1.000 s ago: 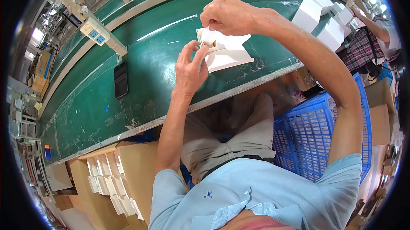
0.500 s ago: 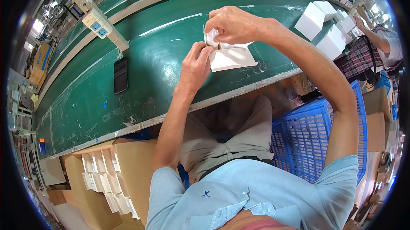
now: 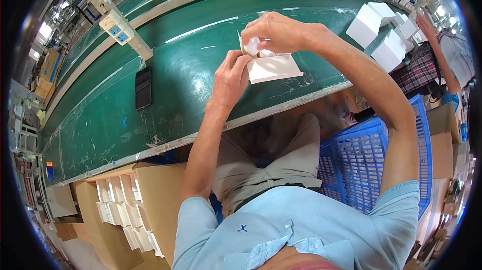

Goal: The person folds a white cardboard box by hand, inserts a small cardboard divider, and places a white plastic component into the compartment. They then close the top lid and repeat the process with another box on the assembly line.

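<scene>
An open white box (image 3: 273, 68) lies on the green workbench, its flap turned toward me. At the box's left corner, my left hand (image 3: 231, 76) pinches the edge between thumb and fingers. My right hand (image 3: 277, 31) reaches over the box from behind, its fingers closed on a smooth, rounded white piece (image 3: 252, 45) at the box's left end. The fingers partly cover that piece, and its exact kind does not show. More white shapes sit inside the box beside it, mostly hidden by the right hand.
A black phone (image 3: 143, 88) lies on the workbench (image 3: 181, 104) to the left. Several white boxes (image 3: 364, 23) stand at the right, near another person's arm (image 3: 439, 49). A blue plastic crate (image 3: 361, 157) is by my right side. A carton (image 3: 160, 194) holding white boxes stands at lower left.
My right hand has lowered slightly, and more of the rounded white piece shows below its fingers. My left hand stays at the box corner. The other person's arm at the right has shifted.
</scene>
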`<state>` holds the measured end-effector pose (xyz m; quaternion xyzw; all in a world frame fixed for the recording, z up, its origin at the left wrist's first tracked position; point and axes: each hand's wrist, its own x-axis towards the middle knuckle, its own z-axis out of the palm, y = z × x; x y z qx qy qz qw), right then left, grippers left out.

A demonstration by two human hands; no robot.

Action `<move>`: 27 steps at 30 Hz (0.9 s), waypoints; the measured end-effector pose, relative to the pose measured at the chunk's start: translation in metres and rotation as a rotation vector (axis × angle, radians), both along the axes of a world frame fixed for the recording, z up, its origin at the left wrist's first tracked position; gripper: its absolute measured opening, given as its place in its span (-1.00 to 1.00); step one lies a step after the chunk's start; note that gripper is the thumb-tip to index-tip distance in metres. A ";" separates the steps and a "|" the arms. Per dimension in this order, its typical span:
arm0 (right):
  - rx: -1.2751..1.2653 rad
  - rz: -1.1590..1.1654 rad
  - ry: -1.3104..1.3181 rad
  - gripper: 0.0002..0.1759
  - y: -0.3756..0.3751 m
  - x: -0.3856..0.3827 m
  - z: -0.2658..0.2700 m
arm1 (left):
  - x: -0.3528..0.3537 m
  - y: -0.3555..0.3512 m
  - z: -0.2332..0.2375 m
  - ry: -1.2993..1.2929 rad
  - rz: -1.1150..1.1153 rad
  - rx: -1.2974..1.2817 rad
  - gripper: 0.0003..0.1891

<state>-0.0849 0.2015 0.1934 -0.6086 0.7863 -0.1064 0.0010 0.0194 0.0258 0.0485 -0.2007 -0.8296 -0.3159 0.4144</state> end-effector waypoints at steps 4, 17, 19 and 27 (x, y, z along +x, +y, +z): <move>0.048 0.208 0.272 -0.73 0.006 -0.003 -0.001 | -0.001 0.000 -0.002 -0.042 0.002 0.038 -0.71; -0.425 -0.245 0.008 -0.71 0.088 0.052 0.047 | 0.002 -0.011 0.004 -0.109 0.116 -0.269 -0.44; -0.440 -0.288 -0.025 -0.72 0.119 0.074 0.044 | 0.003 -0.011 0.010 -0.171 0.131 -0.302 -0.45; -0.508 -0.774 -0.156 -0.69 0.265 0.151 0.028 | -0.007 -0.014 0.059 -0.566 0.154 -0.589 -0.67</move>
